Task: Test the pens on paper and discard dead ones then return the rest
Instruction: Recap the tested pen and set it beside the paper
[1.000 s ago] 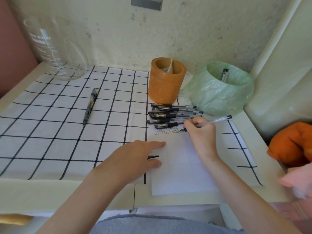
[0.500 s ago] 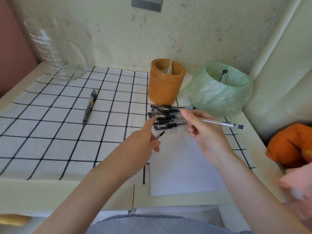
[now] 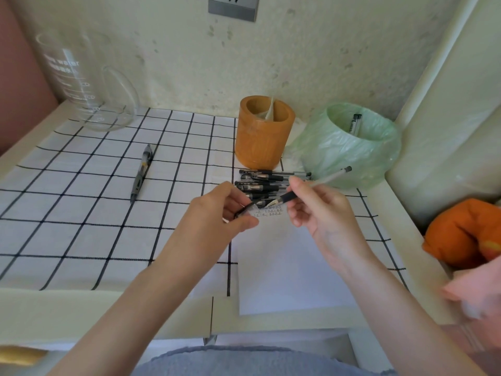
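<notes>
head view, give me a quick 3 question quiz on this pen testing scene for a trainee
1. True or false: the pen in the right hand has its cap on.
2. Where does a discarded pen lie? A glass jug, B green-bagged bin, C orange holder.
3. Fill in: the left hand pinches a black ___.
Key: 1 false; 2 B; 3 cap.

Back left: clear glass jug [image 3: 86,85] standing on corner of black-and-white checked cloth [image 3: 67,213]. Top centre: grey socket [image 3: 232,6] on speckled wall [image 3: 311,50]. Right edge: orange cushion [image 3: 466,232] beside pale table [image 3: 108,308].
</notes>
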Demonstrator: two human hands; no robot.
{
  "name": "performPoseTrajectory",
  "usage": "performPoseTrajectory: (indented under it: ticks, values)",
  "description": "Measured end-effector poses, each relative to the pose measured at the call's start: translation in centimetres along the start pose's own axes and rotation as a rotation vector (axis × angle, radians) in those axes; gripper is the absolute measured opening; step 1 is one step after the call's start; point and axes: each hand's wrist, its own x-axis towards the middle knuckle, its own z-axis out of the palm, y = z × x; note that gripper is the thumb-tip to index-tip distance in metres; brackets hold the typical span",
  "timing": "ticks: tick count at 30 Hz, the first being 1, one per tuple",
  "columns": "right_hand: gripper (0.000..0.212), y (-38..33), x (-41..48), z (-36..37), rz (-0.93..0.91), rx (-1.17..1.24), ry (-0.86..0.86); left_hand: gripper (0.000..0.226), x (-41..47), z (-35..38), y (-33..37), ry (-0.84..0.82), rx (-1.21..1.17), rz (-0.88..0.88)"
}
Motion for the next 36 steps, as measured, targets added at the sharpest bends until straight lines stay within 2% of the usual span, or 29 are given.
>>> performPoseTrajectory:
  ticks: [5,10,13,16,27,36]
  values:
    - [0.021,0.4,0.1,0.5,-0.012,-0.074,0.001,0.021,-0.1,0.1,0.3,-0.002,0.004,0.038]
    - [0.024,0.5,-0.4,0.7,-0.001,-0.124,-0.136,0.02,-0.2,0.2,0.3,0.001,0.039,0.042]
    - [0.024,0.4,-0.5,0.7,0.028,-0.134,-0.174,0.01,-0.1,0.0,-0.2,0.006,0.074,0.005]
    - [0.019,0.3,-0.4,0.5,0.047,-0.136,-0.186,0.007,-0.2,0.1,-0.5,-0.021,0.135,0.018]
    - [0.019,1.0,-0.8,0.6,0.077,-0.108,-0.196,0.02,-0.8,0.6,-0.8,0.022,0.251,0.07]
    - [0.017,1.4,-0.4,2.4,0.166,0.04,-0.165,0.017,-0.1,0.1,-0.5,0.056,0.3,0.035]
